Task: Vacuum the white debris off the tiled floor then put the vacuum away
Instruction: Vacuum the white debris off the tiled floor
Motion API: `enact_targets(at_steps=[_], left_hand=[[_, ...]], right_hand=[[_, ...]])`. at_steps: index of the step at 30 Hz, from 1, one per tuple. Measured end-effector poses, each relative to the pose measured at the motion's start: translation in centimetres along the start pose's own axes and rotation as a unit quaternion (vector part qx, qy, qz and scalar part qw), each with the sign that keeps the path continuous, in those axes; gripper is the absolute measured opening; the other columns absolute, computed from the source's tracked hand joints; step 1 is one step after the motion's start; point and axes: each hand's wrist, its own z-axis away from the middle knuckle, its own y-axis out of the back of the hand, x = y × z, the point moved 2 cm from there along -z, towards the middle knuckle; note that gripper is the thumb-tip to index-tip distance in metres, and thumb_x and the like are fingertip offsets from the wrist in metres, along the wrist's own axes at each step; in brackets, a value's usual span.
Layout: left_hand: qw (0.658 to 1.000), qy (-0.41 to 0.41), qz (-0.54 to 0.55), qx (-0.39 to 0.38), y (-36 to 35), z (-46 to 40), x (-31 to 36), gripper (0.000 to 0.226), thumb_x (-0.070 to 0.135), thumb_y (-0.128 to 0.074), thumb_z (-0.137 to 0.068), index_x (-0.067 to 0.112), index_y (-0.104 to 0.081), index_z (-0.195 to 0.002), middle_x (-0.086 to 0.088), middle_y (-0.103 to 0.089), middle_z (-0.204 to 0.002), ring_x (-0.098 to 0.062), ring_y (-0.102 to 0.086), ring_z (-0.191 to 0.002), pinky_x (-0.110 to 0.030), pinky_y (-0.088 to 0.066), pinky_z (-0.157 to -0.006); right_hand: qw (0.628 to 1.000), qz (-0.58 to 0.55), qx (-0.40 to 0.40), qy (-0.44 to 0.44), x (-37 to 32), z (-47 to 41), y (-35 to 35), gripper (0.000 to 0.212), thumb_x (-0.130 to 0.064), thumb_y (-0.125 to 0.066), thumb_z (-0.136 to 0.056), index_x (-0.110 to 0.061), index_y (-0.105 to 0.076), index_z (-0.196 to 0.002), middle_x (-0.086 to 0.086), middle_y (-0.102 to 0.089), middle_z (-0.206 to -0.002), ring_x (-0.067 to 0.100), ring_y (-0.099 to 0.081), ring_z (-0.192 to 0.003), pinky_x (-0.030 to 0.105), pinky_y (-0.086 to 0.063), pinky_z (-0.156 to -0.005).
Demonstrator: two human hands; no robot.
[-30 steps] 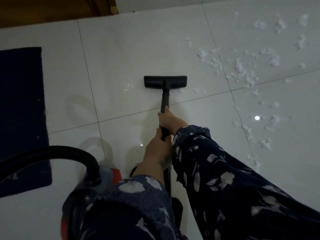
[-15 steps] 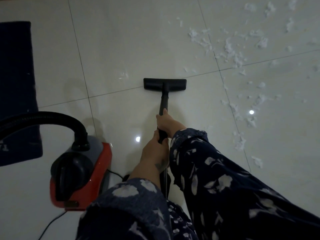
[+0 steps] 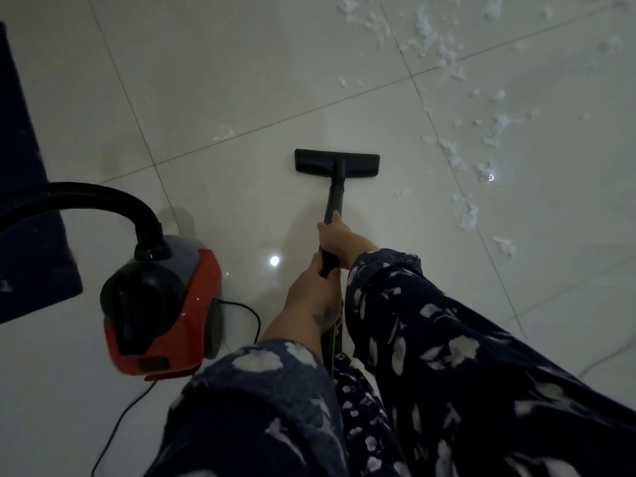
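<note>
Both hands on wand (image 3: 335,197), stacked: right hand (image 3: 335,235) ahead, left hand (image 3: 315,294) behind, fingers of each wrapped tight round the tube. Judged: two-handed grip steers the nozzle (image 3: 337,165), which sits flat on the floor (image 3: 206,80). Canister (image 3: 161,304) stands just left of the person, hose (image 3: 86,197) arching up from it. Debris (image 3: 461,156): white, fluffy shreds, scattered right of and beyond the nozzle, not yet reached. Bare tile under the nozzle.

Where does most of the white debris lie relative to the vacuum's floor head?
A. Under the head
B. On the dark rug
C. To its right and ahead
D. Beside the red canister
C: the white debris is scattered right of and beyond the floor head, which sits on bare tile.
</note>
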Motion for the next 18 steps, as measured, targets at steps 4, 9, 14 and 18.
enact_targets(at_steps=[4,9,14,18], left_hand=[[1.000,-0.002,0.002,-0.009,-1.5,0.8,-1.2,0.055,0.038,-0.039,-0.103,0.035,-0.023,-0.155,-0.007,-0.051,-0.146,-0.033,-0.056,-0.122,-0.040,-0.049,-0.098],[1.000,-0.022,-0.001,-0.009,-2.1,-0.2,-1.1,0.057,0.038,-0.039,-0.102,0.037,-0.019,-0.156,-0.003,-0.048,-0.149,-0.030,-0.055,-0.124,-0.035,-0.052,-0.093],[0.999,-0.025,-0.034,0.006,-2.4,-2.2,0.1,0.060,0.041,-0.042,-0.102,0.037,-0.017,-0.156,-0.002,-0.047,-0.151,-0.029,-0.052,-0.129,-0.038,-0.046,-0.102],[1.000,-0.022,-0.002,0.008,-2.9,-3.1,3.0,0.060,0.040,-0.041,-0.103,0.038,-0.015,-0.156,0.002,-0.049,-0.147,-0.011,-0.060,-0.082,-0.014,-0.044,-0.057]], right_hand=[[1.000,-0.028,0.012,-0.002,2.1,0.5,-0.1,0.060,-0.020,-0.032,-0.101,-0.012,-0.002,-0.152,0.020,-0.023,-0.154,0.037,-0.029,-0.140,0.048,-0.028,-0.115],[0.997,-0.067,0.026,0.012,2.5,-0.7,0.6,0.059,-0.019,-0.033,-0.101,-0.014,-0.003,-0.152,0.019,-0.024,-0.154,0.036,-0.030,-0.139,0.047,-0.029,-0.115],[0.996,-0.087,0.027,0.018,1.8,-2.3,1.9,0.058,-0.019,-0.032,-0.102,-0.017,-0.003,-0.152,0.018,-0.025,-0.153,0.036,-0.032,-0.138,0.047,-0.031,-0.114],[0.996,-0.084,0.024,0.017,0.6,-3.5,4.4,0.059,-0.020,-0.033,-0.101,-0.020,-0.004,-0.152,0.018,-0.026,-0.153,0.036,-0.034,-0.137,0.047,-0.032,-0.113]])
